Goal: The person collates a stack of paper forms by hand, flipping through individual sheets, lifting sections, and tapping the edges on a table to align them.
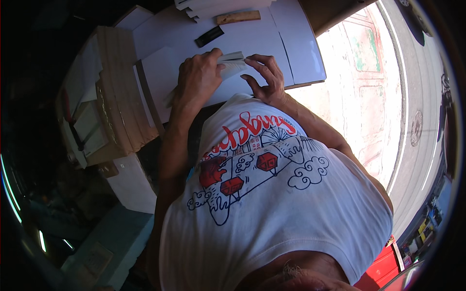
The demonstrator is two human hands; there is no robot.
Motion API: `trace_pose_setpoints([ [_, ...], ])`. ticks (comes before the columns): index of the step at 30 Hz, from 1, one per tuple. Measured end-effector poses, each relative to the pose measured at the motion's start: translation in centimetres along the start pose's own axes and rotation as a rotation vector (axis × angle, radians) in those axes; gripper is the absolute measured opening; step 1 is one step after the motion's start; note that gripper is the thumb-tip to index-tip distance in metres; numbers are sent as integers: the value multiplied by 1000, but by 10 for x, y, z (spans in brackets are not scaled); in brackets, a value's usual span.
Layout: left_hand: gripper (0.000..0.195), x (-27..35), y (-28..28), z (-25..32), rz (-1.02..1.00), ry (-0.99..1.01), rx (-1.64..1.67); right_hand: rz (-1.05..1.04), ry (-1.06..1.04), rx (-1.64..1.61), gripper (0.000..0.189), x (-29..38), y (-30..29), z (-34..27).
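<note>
My left hand [202,74] grips a small sheaf of thin printed paper sheets [233,64], its thumb on the near side and its fingers over the top. The sheets fan apart at their right end, and pale paper also shows beside my left wrist. At that right end is my right hand [267,78], thumb and fingers apart, with a fingertip at or very near the paper's edge. Beneath both hands lies a white tabletop [302,62]. Beyond my left hand, a black oblong object [209,36] and a short wooden block [239,17] rest on it.
Stacked white paper [218,6] stands at the far edge. Left of the tabletop is a brown paper-wrapped stack [122,94], with a red-and-black handled tool [74,127] beside it. A white box [133,182] stands lower left. Bright pavement [338,98] and a street lie to the right.
</note>
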State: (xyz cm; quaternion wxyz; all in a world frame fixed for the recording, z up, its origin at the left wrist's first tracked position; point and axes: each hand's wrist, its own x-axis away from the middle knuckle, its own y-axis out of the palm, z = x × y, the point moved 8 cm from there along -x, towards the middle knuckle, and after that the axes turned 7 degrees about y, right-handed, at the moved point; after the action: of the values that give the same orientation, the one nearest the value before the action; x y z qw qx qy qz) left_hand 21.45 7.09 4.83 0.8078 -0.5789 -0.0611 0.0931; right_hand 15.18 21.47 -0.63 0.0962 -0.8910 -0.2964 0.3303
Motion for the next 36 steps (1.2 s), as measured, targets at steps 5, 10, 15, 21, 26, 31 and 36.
trace_pose_setpoints([
  [5, 19, -1, -2, 1, -36, 5, -21, -4, -30, -3, 48, 1, 2, 1],
  [10, 21, -2, 0, 1, -31, 30, -29, -91, 77, -157, 39, -2, 22, 19],
  [15, 26, 2, 15, -4, -73, 3, 54, 40, 226, -1, 25, 3, 28, 45],
  [21, 23, 17, 22, -33, 164, 119, 95, -238, 182, -266, 8, -12, 62, 60],
  [26, 25, 21, 15, -54, 225, 1, 221, -285, 46, -79, 17, -24, 76, 55],
  [31, 41, 26, 61, -111, 168, -151, 737, -429, -56, 24, 19, -43, 90, 59],
  [36, 59, 43, 137, -155, 178, -330, 1595, -720, -22, 35, 22, -48, 126, 84],
])
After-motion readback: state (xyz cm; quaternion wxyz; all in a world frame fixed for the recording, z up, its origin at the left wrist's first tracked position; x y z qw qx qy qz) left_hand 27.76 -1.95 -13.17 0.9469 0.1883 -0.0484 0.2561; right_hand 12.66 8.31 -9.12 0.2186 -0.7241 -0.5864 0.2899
